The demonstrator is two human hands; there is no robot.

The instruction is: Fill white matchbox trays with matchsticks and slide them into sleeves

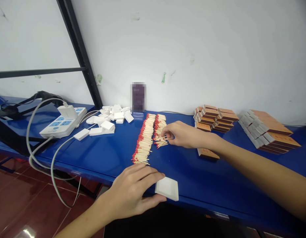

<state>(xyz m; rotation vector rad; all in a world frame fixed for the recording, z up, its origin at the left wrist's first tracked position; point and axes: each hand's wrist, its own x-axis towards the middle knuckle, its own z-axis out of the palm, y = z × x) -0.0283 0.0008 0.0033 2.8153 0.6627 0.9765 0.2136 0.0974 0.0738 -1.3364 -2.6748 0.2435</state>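
My left hand (pixel 133 191) grips a small white matchbox tray (pixel 167 189) at the table's front edge, thumb on the near side and fingers on the far side. The tray's inside looks bare. Farther back, my right hand (pixel 181 134) pinches at the near part of the shorter row of matchsticks (pixel 159 123); a few sticks show at its fingertips, partly hidden by the fingers. Left of that lies a longer row of red-headed matchsticks (pixel 144 142). A brown matchbox sleeve (pixel 207 153) lies under my right forearm, partly covered.
White trays (pixel 118 114) lie piled at the back left, near a power strip (pixel 63 123) with looping white cables. Brown sleeves (pixel 208 112) and larger stacked boxes (pixel 276 127) stand at the right. A dark, pixelated upright object (pixel 138 96) leans on the wall. A black frame (pixel 80 49) rises left.
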